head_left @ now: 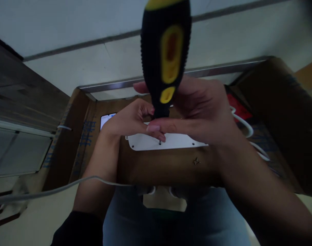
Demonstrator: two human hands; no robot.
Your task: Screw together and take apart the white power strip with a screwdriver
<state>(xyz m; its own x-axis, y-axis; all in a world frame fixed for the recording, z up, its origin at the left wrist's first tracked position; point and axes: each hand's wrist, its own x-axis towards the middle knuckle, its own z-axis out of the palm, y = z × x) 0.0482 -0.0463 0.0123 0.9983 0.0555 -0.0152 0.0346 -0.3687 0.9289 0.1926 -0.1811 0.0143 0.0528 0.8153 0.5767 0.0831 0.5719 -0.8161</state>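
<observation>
A screwdriver (151, 44) with a thick black and yellow handle rises close to the camera, tip downward. My right hand (204, 109) is closed around the lower handle, thumb stretched across below it. My left hand (130, 118) is closed at the hidden shaft, its fingertips pinched just above a screw hole; what they grip is covered. Beneath both hands lies a white power strip cover (145, 142), long with rounded corners and small dark holes along its near edge. A thin metal piece stands at the hole under my left fingertips.
Several small screws (196, 161) lie on the cardboard (156, 167) in front. A phone (107, 119) is partly behind my left wrist. White cable (244, 126) loops at right beside a red and black item (238, 106). Raised cardboard flaps (279, 112) stand at the sides. A grey cord (55, 189) crosses the left foreground.
</observation>
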